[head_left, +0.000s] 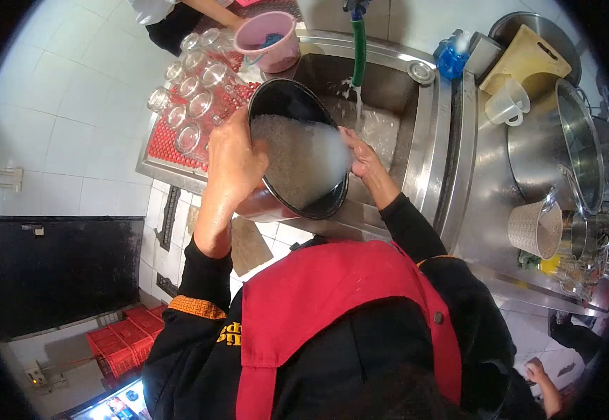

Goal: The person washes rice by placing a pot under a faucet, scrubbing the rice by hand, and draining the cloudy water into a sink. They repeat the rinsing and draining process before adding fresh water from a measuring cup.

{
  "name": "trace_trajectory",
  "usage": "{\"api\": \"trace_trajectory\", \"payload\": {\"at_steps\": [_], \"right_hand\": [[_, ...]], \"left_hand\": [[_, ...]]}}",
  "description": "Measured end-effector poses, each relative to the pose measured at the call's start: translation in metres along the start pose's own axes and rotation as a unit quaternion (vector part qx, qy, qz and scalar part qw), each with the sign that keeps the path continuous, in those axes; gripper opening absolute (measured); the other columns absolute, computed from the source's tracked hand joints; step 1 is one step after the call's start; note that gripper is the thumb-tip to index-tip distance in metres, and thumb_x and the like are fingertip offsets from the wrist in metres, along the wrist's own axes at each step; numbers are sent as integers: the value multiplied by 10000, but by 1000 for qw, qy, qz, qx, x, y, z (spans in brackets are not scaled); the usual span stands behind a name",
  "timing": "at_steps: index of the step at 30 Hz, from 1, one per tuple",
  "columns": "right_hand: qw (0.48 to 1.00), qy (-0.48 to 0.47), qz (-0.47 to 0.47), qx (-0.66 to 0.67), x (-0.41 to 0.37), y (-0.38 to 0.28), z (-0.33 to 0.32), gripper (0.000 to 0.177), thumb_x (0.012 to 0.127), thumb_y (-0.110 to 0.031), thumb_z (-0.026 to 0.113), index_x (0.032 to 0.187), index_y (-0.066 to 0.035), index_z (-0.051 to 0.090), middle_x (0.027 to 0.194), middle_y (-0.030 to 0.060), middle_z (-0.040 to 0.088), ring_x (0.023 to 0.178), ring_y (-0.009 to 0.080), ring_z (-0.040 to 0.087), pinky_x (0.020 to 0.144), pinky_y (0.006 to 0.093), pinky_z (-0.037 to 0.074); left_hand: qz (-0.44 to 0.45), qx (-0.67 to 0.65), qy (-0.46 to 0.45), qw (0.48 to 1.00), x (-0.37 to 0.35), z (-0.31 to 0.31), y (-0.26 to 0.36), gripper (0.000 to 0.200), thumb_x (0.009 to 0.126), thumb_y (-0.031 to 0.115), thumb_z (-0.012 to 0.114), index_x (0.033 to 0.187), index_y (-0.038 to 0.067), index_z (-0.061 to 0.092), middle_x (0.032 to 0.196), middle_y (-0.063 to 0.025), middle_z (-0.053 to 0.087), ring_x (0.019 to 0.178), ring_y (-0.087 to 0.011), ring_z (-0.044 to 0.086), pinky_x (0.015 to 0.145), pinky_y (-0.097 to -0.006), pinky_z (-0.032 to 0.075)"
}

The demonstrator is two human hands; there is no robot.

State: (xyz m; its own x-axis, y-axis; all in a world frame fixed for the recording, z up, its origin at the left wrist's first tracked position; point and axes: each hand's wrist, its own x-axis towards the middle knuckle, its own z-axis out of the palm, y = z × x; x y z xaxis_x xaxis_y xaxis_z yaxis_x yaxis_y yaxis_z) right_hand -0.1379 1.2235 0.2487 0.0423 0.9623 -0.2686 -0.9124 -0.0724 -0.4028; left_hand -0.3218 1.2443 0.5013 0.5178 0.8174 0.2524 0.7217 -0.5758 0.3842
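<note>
A deep pot (297, 89) with a black inside is tilted over the edge of the sink (406, 105). In it are wet grains that look like rice (283, 154), with cloudy whitish water (325, 157) gathered at the right side. My left hand (238, 154) is closed on the pot's left rim, its fingertips partly hidden. On the opposite rim, my right hand (362, 155) grips with its fingers against the wall. Water runs from a green hose (359, 52) into the sink just beyond the pot.
Several glass jars (201, 105) stand on a red mat left of the sink, beside a pink bucket (268, 38) touched by another person's arm (213, 10). At right are a plastic jug (507, 103), a cutting board (525, 59) and a woven-pattern basket (528, 227). Red crates (126, 339) sit lower left.
</note>
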Motion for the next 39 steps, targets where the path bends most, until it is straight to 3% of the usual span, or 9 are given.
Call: {"api": "trace_trajectory", "payload": {"at_steps": [3,5,14,21,28,39], "right_hand": [[1000,25,2,-3,-1,0,1,284,808,-180,582,1039,-50,479,920,39,561,836,149,558,741,298,476],[1000,21,-2,-5,3,2,-2,283,810,-173,578,1043,-50,476,923,39,560,838,150,558,747,295,474],[1000,8,0,-4,5,3,-10,276,800,-157,587,1032,-48,484,923,25,561,811,135,555,752,278,469],[999,45,8,-9,1,1,-4,293,787,-155,602,1040,-57,489,931,19,562,813,133,558,743,287,474],[1000,22,19,-7,3,11,-9,305,782,-167,610,1044,-64,492,933,18,562,810,139,562,742,284,475],[1000,29,6,3,5,14,-14,263,782,-22,490,1042,-62,483,900,-25,535,854,117,532,795,271,444]], "left_hand": [[12,-3,5,1000,0,2,1,426,600,-9,500,1021,-74,507,759,-256,567,740,-344,585,698,-363,438],[29,-11,27,999,-1,2,3,398,567,-38,517,965,-38,522,755,-264,543,757,-412,532,666,-440,425],[40,12,3,999,0,1,13,398,598,-19,499,988,-98,495,761,-287,544,775,-406,551,699,-412,425],[51,4,-2,999,1,2,16,405,593,-24,491,993,-84,497,788,-296,539,788,-412,544,707,-423,425],[73,-6,5,997,1,3,17,434,585,-33,480,1016,-74,504,822,-298,539,814,-411,541,731,-410,427],[52,-11,8,999,0,1,15,444,585,-34,475,1027,-62,509,834,-292,543,827,-413,536,740,-407,427]]}}
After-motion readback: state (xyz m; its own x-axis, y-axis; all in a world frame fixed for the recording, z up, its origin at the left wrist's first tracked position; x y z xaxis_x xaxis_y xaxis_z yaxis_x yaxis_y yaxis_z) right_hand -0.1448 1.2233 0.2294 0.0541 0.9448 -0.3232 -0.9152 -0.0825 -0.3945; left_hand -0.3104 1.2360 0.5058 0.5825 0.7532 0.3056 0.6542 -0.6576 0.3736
